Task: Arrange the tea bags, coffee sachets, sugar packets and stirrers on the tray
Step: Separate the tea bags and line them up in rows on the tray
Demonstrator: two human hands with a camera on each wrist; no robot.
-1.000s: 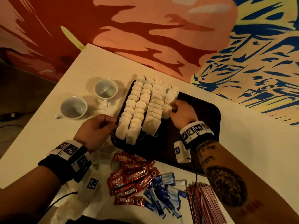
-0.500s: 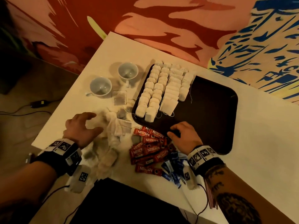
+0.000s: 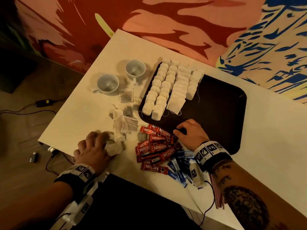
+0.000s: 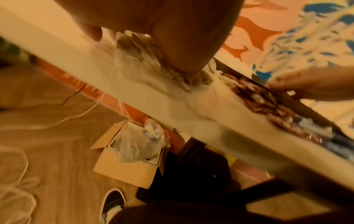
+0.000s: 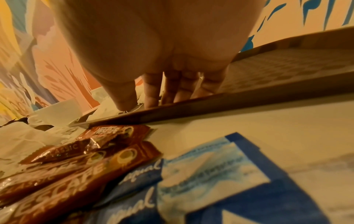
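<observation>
Head view: left hand (image 3: 93, 151) is clutching loose tea bags (image 3: 114, 146) at lower left, right hand (image 3: 191, 131) resting loose-fingered on the tray (image 3: 232, 113); next likely carrying them trayward.

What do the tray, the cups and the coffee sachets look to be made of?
Tray: probably plastic, dark and matte, with a molded raised rim and textured floor in the right wrist view.
Cups: likely glazed ceramic, white, smooth, faint sheen.
Coffee sachets: glossy printed foil or plastic film, creased, catching highlights.

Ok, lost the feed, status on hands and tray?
Left hand grips loose tea bags. Right hand rests on tray rim. Coffee sachets beside tray.
</observation>
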